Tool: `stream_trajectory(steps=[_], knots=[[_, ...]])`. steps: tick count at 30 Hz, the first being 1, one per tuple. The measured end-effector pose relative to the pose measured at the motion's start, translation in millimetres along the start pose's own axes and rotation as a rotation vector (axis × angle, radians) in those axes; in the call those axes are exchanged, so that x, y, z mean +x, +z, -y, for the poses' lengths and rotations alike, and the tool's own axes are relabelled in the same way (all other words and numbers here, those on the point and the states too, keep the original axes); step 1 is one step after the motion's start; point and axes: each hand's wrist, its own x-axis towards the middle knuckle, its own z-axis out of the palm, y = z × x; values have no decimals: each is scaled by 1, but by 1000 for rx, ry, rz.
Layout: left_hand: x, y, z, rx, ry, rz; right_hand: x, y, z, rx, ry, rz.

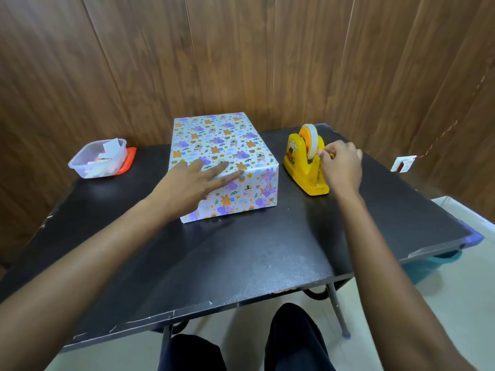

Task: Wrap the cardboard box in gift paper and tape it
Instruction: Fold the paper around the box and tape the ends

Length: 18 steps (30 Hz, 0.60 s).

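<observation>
— Progress on the wrapping: how do you judge it?

— Nearly done, I'd say. The cardboard box (214, 140) is covered in gift paper (241, 199) on every face that shows: the top, the side toward the person, and the end toward the right hand, where the folded flaps lie flat. It sits on the black surface (241, 258) between the two hands, partly under the left one.

— And the hands?

— The left hand (192, 183) lies flat, fingers straight and spread, pressing the near top edge of the box and holding nothing. The right hand (341, 167) is at the cutter end of the yellow tape dispenser (300, 170), which stands just beside the box. Its fingertips are curled and pinched together, apparently on the loose end of the tape (312, 140).

— So what's left?

— Probably pulling off a strip and sticking down a seam or flap.

— What can't you make out?

— The strip is too thin to see between the fingers. No tape shows on the paper, so I can't tell which seams are fixed. The far end and underside of the box are hidden, and the left palm covers part of the near edge. Beyond the left hand, a clear plastic tub (99, 162) holds paper scraps I can't identify, with an orange lid (130, 159) showing at its side.
</observation>
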Motion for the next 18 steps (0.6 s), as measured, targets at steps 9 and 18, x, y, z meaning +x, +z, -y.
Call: stream_trajectory(steps=[9,18], knots=[[-19,11,18,-391,-215,-29,45,-21,1,178,198,440],[-18,11,18,-439,-198,-62,40,-27,6,359,408,356]])
